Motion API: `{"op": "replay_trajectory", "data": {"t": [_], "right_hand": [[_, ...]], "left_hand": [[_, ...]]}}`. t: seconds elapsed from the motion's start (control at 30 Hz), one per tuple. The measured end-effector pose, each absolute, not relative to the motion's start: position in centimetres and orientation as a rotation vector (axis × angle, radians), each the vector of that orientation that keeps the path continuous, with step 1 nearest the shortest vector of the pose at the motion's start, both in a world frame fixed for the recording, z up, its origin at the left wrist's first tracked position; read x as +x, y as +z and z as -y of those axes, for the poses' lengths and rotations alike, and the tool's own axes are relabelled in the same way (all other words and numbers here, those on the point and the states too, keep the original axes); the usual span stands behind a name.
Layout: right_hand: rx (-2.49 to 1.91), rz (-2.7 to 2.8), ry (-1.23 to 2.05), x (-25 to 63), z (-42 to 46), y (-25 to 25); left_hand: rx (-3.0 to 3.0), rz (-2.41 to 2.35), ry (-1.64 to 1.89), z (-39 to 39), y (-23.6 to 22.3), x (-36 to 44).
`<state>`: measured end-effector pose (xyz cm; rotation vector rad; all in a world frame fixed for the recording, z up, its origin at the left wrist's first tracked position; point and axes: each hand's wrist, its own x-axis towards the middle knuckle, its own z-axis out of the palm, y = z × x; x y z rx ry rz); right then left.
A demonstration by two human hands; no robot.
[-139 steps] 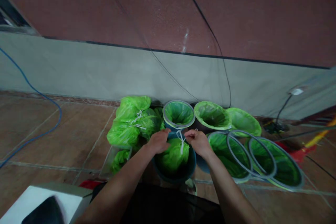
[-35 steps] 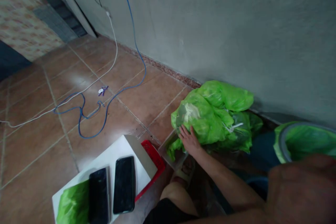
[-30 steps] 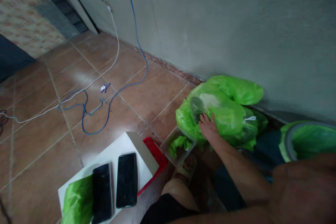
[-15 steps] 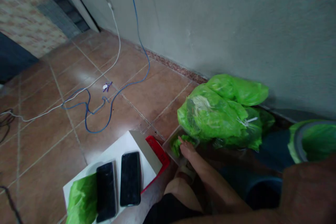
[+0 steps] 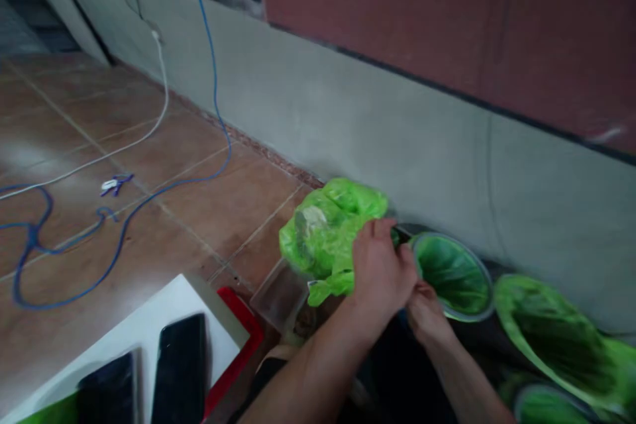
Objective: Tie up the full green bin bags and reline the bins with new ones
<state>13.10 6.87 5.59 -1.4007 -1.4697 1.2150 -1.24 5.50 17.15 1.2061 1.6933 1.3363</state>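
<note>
My left hand is closed, its fingers bent around a light-green plastic bag whose loose end sticks out to the left. My right hand is just beside and below it, fingers closed and touching the left hand's fingers; what it grips is hidden. Behind the hands, filled green bags lie against the wall. A clear plastic container stands left of my hands. Right of them is a bin lined with a green bag.
More green-lined bins stand at right along the wall. At lower left, a white box carries two phones, with a red object beside it. A blue cable and a white cable cross the tiled floor.
The view has swung right, bringing more lined bins into sight. The hand that was in the clear container has left it, green plastic has come out, and both hands are now together.
</note>
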Motion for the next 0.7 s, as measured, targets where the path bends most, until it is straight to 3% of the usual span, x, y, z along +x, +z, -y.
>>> {"op": "replay_trajectory", "data": {"t": [0.17,0.4,0.57,0.7], "right_hand": [[-1.279,0.878,1.336,19.7,-2.9,12.1],[-1.08,0.662,1.306,22.3,0.1,13.2],[-1.207,0.778,1.191,23.0,2.0,13.9],[-1.461,0.992,0.89,27.2,4.0,13.0]], "left_hand": [[1.034,-1.363,1.322,-5.5,16.0,0.3],[0.656,-0.761,1.054,-3.2,16.0,6.0],[0.747,-0.962,1.275,-2.7,15.6,7.5],[0.776,-1.062,1.363,-2.9,15.6,6.9]]}}
